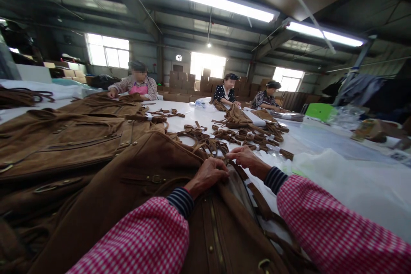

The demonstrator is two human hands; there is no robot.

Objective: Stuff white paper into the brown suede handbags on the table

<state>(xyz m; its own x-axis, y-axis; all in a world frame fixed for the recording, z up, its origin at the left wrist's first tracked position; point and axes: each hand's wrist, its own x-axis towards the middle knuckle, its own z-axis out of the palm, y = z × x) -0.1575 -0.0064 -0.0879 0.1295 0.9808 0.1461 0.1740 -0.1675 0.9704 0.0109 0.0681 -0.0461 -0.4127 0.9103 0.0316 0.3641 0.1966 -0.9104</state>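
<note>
A large brown suede-like bag (144,205) with a buckle and a brass zip (214,227) lies in front of me. My left hand (208,175) is closed on the bag's upper edge, its fingers pressed together. Just right of it, my right hand (248,160) pinches at the same edge, with thumb and forefinger together. What sits between those right fingertips is too small to make out. Beside the right hand, a pale lining (240,184) shows along the bag's open side. Brown straps (261,201) hang down to the right of it.
More brown bags (73,137) are piled at left. Coiled brown straps (237,135) cover the middle of the white table (180,122). Clear plastic sheeting (340,175) lies at right. Three people work across the table, one in a pink apron (138,88). Cardboard boxes (183,81) stand behind.
</note>
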